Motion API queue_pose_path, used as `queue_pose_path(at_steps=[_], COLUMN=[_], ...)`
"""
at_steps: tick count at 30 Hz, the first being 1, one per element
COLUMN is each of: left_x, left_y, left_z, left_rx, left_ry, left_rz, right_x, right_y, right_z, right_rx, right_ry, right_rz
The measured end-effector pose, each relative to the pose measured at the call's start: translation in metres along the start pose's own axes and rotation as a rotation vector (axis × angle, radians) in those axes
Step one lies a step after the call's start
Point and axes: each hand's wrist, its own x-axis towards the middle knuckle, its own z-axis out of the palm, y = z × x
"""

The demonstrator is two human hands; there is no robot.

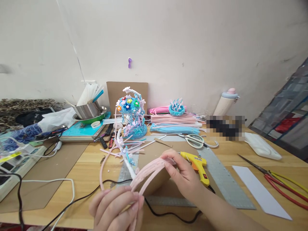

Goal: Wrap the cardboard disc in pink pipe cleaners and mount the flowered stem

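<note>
A bundle of pale pink pipe cleaners arches between my two hands in front of me. My left hand is closed around its lower left end, and my right hand pinches the upper right end between thumb and fingers. Behind the bundle a white wrapped stem with small lilac and blue flowers leans up to the left. A longer pink strand curves down towards my left fingers. Just beyond my right hand lies a yellow glue gun on the cardboard.
A blue flowered pipe-cleaner ornament stands at the back. Beside it are bundles of blue pipe cleaners and a small blue tufted piece. Scissors, red-and-yellow-handled cutters and a white strip lie right. A black cable crosses the front.
</note>
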Motion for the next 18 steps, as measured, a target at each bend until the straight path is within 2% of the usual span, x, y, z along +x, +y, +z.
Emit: queue_pose_path(at_steps=[4, 12, 18], left_x=[0.008, -0.002, 0.000], left_y=[-0.002, -0.006, -0.006], left_z=[0.004, 0.008, 0.009], left_rx=[-0.001, 0.025, -0.004], left_ry=[-0.021, -0.065, -0.079], left_rz=[0.003, 0.034, 0.002], right_x=[-0.002, -0.003, -0.004], right_y=[0.002, 0.004, 0.003], right_z=[0.000, 0.001, -0.001], right_rx=[-0.018, 0.000, -0.026], right_ry=[0.013, 0.016, 0.022], right_rz=[0.011, 0.007, 0.007])
